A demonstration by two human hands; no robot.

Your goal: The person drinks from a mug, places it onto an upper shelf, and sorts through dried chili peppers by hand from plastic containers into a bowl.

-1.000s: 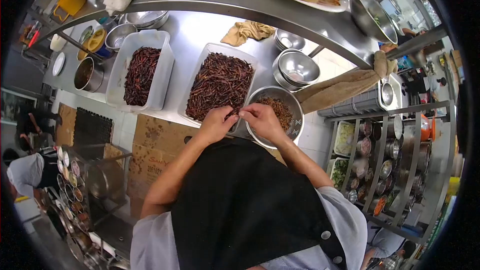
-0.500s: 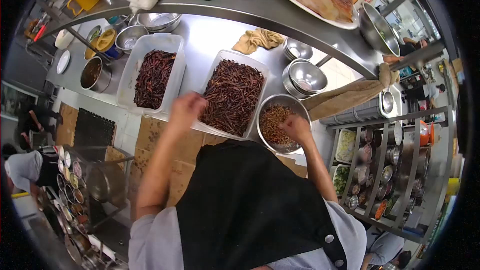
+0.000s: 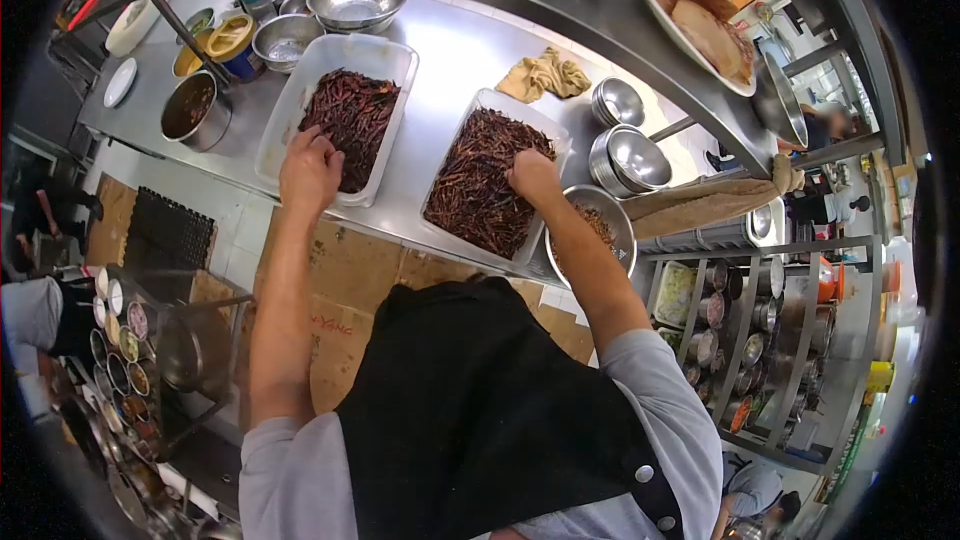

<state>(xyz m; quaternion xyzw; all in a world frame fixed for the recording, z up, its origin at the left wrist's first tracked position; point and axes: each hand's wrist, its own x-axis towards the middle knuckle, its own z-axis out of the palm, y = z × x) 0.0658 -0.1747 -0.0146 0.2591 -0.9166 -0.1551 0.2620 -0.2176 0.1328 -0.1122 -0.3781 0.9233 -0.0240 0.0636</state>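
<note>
My left hand point(image 3: 311, 172) is at the near left side of the left plastic tub point(image 3: 402, 65), its fingers curled into the dark red dried chilies point(image 3: 352, 120). My right hand point(image 3: 535, 178) is closed over the right side of the right plastic tub point(image 3: 565, 125), against its heap of dried chilies point(image 3: 478, 180). Whatever its fingers hold is hidden. Below my right forearm stands a metal colander point(image 3: 625, 230) with small brownish-red bits, partly covered by the arm.
A tan cloth point(image 3: 545, 75) and stacked steel bowls point(image 3: 638, 158) lie beyond the right tub. To the left are a pot of dark sauce point(image 3: 195, 112) and more metal bowls point(image 3: 357, 2). An overhead steel shelf point(image 3: 590, 25) crosses above the table. Other people work at the sides.
My left hand has moved from between the tubs to the chilies in the left tub. My right hand has left the colander and is now over the right tub. The view has shifted.
</note>
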